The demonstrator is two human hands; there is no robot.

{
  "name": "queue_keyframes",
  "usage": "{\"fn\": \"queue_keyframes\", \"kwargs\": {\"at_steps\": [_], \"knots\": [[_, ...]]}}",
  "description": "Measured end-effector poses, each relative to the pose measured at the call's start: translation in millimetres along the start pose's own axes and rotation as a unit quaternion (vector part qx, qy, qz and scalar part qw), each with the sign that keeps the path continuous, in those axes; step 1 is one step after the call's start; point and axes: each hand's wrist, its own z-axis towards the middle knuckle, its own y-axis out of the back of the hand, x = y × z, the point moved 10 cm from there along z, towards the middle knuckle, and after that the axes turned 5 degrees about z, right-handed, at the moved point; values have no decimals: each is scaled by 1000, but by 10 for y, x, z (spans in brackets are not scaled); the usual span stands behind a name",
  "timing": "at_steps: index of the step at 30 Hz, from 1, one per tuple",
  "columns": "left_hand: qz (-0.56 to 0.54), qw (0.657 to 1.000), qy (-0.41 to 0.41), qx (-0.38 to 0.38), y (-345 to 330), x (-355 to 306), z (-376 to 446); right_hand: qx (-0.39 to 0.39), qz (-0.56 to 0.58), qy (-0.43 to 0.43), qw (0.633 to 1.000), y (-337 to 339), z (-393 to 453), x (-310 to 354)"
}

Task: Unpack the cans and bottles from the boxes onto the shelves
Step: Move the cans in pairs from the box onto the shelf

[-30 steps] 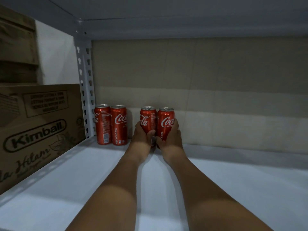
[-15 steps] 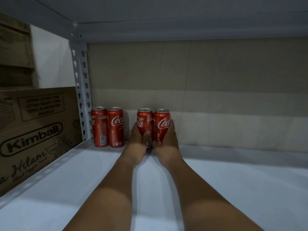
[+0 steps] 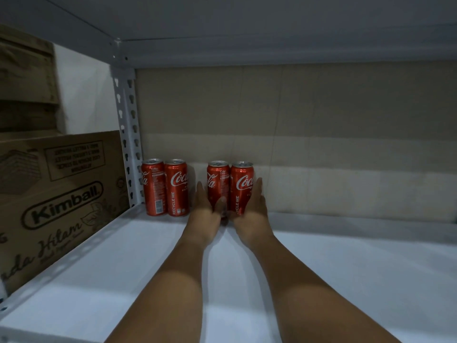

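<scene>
head | white shelf (image 3: 346, 280) under a grey upper board, beige back wall | left hand (image 3: 205, 214) and right hand (image 3: 252, 211), fingers straight, flank two upright red cans (image 3: 230, 186) at the back | second can pair (image 3: 164, 186) by perforated post (image 3: 127, 134) | Kimball box (image 3: 61, 194) left

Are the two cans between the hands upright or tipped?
Upright: both cans stand on the shelf, silver tops up, labels vertical.

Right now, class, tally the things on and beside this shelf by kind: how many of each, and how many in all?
Red cans: 4 (far-left can, second can, third can, right-hand can)
Cardboard boxes: 2 (printed box, upper box)
Total: 6
</scene>
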Motion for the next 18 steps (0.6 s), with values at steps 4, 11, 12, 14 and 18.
{"fn": "queue_keyframes", "kwargs": {"at_steps": [4, 11, 12, 14, 18], "knots": [[127, 992, -6, -28, 110, -194, -329, -2, -23, -21, 1000, 187, -209, 56], [226, 974, 15, 17, 38, -448, -1265, 27, -73, -56, 995, 596, -1019, 226], [224, 974, 13, 20, 27, -516, -1414, 27, -83, -65, 994, 680, -1165, 277], [207, 978, 5, 23, 14, -662, -1738, 28, -94, -61, 993, 854, -1476, 413], [152, 988, -4, 17, -9, -935, -2444, 21, -99, -44, 994, 1249, -2144, 684]]}}
